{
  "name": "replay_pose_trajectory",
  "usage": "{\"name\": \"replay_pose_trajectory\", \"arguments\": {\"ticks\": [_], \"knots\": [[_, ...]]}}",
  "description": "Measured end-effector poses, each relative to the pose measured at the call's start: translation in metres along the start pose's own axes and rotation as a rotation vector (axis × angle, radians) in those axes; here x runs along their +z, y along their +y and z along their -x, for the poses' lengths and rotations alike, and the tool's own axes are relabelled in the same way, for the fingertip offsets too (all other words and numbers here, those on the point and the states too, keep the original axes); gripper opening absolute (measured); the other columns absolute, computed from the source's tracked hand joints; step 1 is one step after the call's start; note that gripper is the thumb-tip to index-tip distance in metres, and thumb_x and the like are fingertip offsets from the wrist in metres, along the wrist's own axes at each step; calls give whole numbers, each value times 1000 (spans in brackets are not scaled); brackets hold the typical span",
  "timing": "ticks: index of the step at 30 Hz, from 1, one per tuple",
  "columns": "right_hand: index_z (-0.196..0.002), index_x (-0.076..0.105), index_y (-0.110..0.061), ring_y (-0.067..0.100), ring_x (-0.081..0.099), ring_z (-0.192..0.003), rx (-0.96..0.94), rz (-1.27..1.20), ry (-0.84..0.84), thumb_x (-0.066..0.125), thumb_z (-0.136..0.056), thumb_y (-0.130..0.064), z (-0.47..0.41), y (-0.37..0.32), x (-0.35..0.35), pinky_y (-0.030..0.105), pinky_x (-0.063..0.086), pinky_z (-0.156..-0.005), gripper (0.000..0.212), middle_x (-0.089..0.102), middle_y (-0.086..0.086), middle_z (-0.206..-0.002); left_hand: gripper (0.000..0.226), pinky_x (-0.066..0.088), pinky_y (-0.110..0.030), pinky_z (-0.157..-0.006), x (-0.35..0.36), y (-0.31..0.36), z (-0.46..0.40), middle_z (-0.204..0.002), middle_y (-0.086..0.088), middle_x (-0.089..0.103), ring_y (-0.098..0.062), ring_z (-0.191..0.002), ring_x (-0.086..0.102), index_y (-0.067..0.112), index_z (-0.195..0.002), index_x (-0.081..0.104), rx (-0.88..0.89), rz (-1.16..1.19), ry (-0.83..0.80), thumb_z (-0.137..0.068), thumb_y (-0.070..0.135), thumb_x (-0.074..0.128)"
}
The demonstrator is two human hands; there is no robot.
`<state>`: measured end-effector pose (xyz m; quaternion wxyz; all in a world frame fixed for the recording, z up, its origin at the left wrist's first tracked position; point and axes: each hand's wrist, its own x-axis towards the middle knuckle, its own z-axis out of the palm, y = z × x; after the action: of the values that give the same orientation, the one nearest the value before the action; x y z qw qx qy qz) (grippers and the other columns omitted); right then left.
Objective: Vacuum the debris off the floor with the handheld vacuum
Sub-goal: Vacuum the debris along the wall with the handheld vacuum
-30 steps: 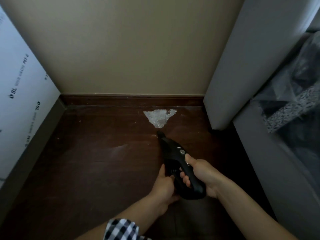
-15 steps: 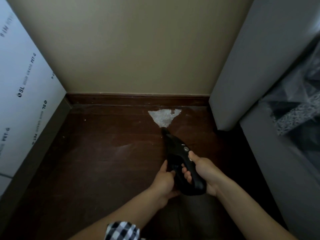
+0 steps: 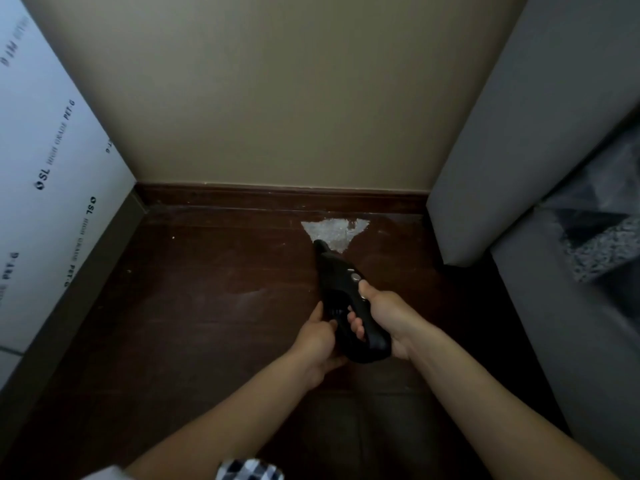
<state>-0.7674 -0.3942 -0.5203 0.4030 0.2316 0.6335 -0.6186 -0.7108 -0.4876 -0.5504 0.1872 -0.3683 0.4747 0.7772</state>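
A black handheld vacuum (image 3: 341, 285) points away from me, its nozzle tip touching the near corner of a pale triangular patch of debris (image 3: 337, 232) on the dark wooden floor (image 3: 207, 306) by the skirting board. My right hand (image 3: 384, 315) grips the vacuum's handle, thumb lying near the buttons on top. My left hand (image 3: 320, 336) holds the left side of the vacuum's body with curled fingers. A few tiny pale specks lie further left on the floor.
A beige wall (image 3: 277, 98) closes the far end. A white board with printed lettering (image 3: 52, 188) leans along the left. A grey upholstered piece (image 3: 519, 150) and clear plastic wrap (image 3: 602, 230) crowd the right side.
The vacuum has advanced toward the wall, its nozzle going from short of the debris patch to touching its near corner. Both hands keep their hold.
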Motion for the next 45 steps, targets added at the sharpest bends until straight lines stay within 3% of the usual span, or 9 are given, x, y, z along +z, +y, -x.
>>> {"name": "replay_pose_trajectory", "arguments": {"ticks": [5, 9, 12, 18, 23, 31, 41, 45], "knots": [[-84, 56, -2, 10, 50, -37, 11, 31, -17, 36, -101, -44, -11, -10, 6, 20, 41, -34, 50, 56, 4, -53, 59, 53, -34, -74, -2, 9, -9, -79, 1, 71, -17, -77, 64, 37, -152, 23, -1, 31, 36, -103, 6, 33], [-87, 57, -1, 10, 51, -37, 7, 40, -21, 37, -101, -44, -20, -17, 9, 20, 42, -34, 49, 56, 5, -55, 57, 54, -32, -69, -3, 17, -16, -84, 0, 69, -15, -73, 64, 37, -148, 30, 14, 42, 39, -102, 5, 35], [-92, 55, 0, 10, 50, -36, 4, 26, -37, 37, -102, -42, -25, -26, 14, 19, 42, -34, 48, 55, 6, -59, 59, 52, -36, -80, -6, 24, -24, -82, 1, 69, -14, -73, 64, 38, -148, 30, 24, 29, 64, -100, 4, 35], [-90, 56, 0, 10, 50, -38, -6, 40, -38, 36, -102, -43, -39, -45, 26, 20, 43, -35, 48, 55, 6, -60, 53, 51, -34, -71, -10, 46, -32, -85, 1, 64, -17, -80, 62, 35, -147, 34, 52, 15, 84, -102, 6, 35], [-91, 58, -1, 11, 51, -41, -25, 38, -19, 36, -102, -43, -46, -45, 27, 20, 43, -36, 49, 56, 6, -61, 55, 49, -42, -89, -12, 48, -41, -91, 0, 64, -19, -86, 62, 35, -150, 28, 54, -13, 78, -103, 7, 34], [-101, 58, 1, 12, 51, -45, -43, 5, 31, 37, -102, -42, -42, -41, 11, 19, 43, -36, 48, 57, 6, -64, 52, 49, -45, -94, 0, 41, -48, -101, -2, 64, -22, -96, 62, 37, -148, 32, 32, -42, 22, -105, 9, 30], [-106, 57, 1, 12, 52, -48, -71, -38, 82, 37, -102, -41, -42, -45, -14, 19, 45, -38, 47, 58, 6, -65, 54, 51, -44, -93, 22, 41, -63, -98, -1, 64, -23, -94, 62, 36, -149, 29, 34, -109, -38, -103, 8, 33], [-103, 58, -1, 12, 53, -49, -72, -70, 111, 38, -101, -43, -44, -44, -25, 20, 45, -39, 46, 58, 6, -66, 55, 53, -41, -84, 30, 39, -69, -102, -1, 63, -22, -97, 62, 38, -149, 29, 24, -143, -71, -103, 8, 32]]}}
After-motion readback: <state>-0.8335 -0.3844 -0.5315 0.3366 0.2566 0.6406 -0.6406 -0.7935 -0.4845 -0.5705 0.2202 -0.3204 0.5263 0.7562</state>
